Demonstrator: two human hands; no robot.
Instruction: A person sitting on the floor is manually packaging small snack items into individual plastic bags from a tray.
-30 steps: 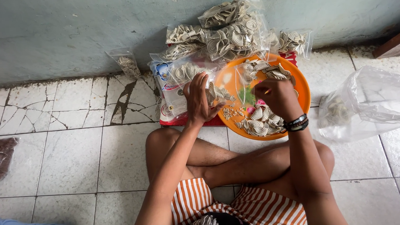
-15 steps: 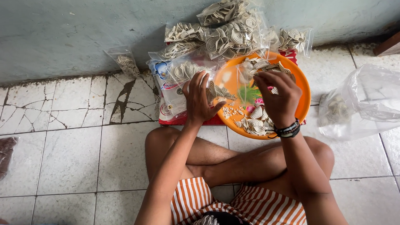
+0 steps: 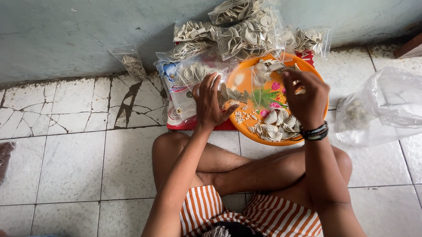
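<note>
Bagging spiral crackers over the orange tray.
My left hand pinches a small clear bag open; my right hand curls closed (contents hidden) above the loose crackers, so spills land in the tray.

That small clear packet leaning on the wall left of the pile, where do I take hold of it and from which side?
Probably at the upper end of the small clear packet, coming from above on the floor side. The pale spiral pieces sit in its lower half, so the top looks like flat, empty plastic that a pinch grip can close on. The wall blocks its back, and the cracked tiles before it are free.
</note>
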